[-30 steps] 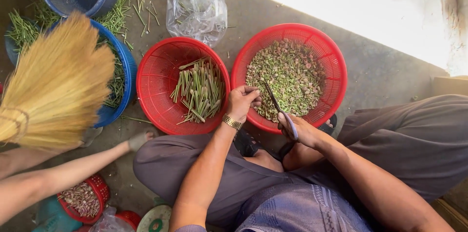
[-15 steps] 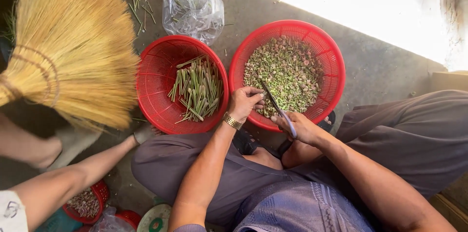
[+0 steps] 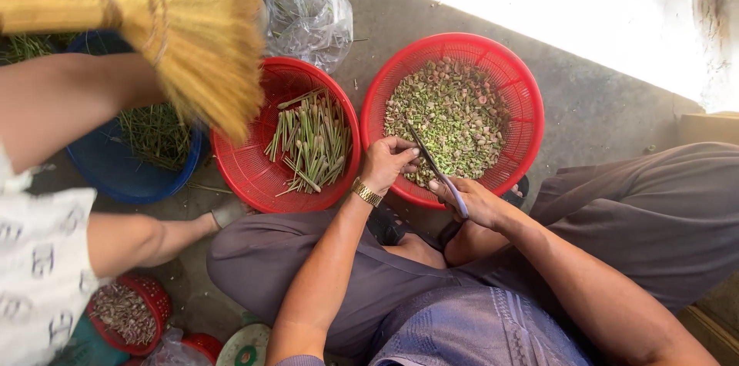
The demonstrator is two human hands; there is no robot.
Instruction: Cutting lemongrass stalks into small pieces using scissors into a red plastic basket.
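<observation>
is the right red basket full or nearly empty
Partly full: chopped green pieces cover the basket's bottom, while its red mesh wall shows bare above them.

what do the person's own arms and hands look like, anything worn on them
Both forearms are bare, with no gloves on the left hand or the right hand. A gold-coloured metal wristwatch with a link band circles the left wrist. The right wrist shows nothing worn. A short grey-purple sleeve edge shows at the upper left arm.
</observation>
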